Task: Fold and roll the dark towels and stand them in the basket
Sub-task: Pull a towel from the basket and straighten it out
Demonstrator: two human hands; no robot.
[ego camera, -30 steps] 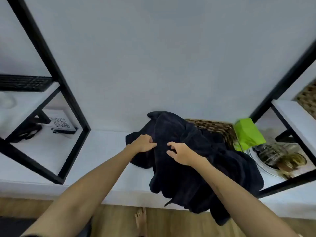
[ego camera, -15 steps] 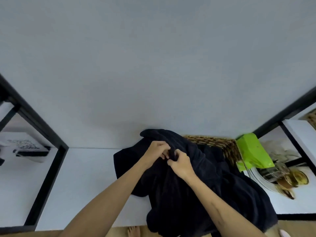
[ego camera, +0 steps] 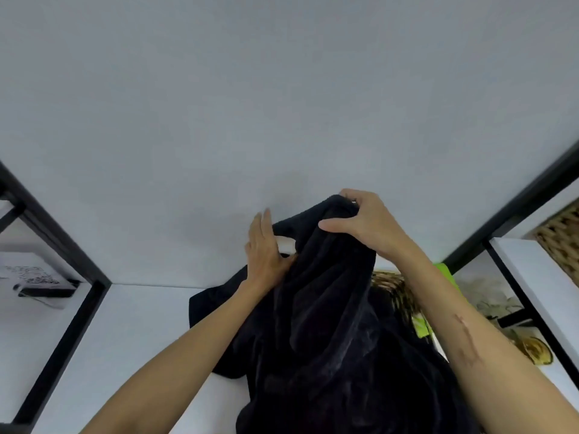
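My right hand [ego camera: 365, 222] is up high, fingers curled over and thumb pinched under, clamped on the top bunch of a dark towel [ego camera: 329, 308]. My left hand [ego camera: 266, 255] lies flat against the towel's left side, fingers straight and pointing up, thumb pressed into the cloth; whether it grips a fold I cannot tell. Towel hangs from my right hand in long folds, lower part heaped on the white shelf [ego camera: 131, 339] and spilling to its front edge. Wicker basket [ego camera: 391, 286] behind the towel, right of centre, mostly hidden by cloth and my right forearm. Bright green item [ego camera: 445, 270] just beyond it. Black shelf frame [ego camera: 62, 339] at left.
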